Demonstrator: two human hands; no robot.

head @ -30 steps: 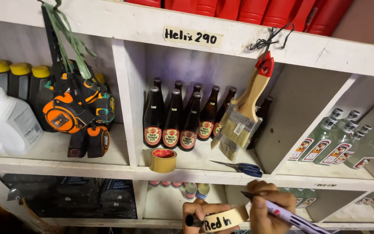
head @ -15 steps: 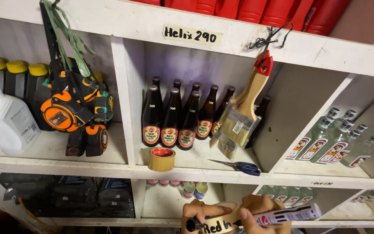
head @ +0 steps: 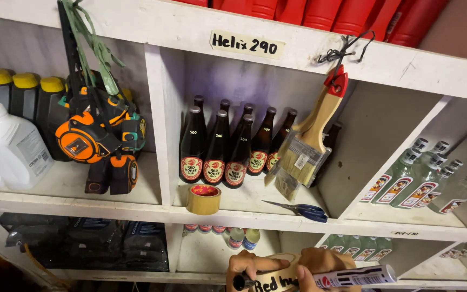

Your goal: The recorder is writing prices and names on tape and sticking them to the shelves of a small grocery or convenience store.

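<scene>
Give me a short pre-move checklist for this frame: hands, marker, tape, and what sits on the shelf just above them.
1. Left hand steadies the tape roll: ok, fingers rest on it.
2. Right hand grips the marker: ok.
3. Marker tip on the tape: cannot tell, the hand hides it.
4. Writing on the tape legible: ok, dark letters show, partly cut off by the frame edge.
5. Scissors away from the hands: ok, they lie on the shelf edge above.
6. Spare brown tape roll stable: ok, flat on the shelf.
</scene>
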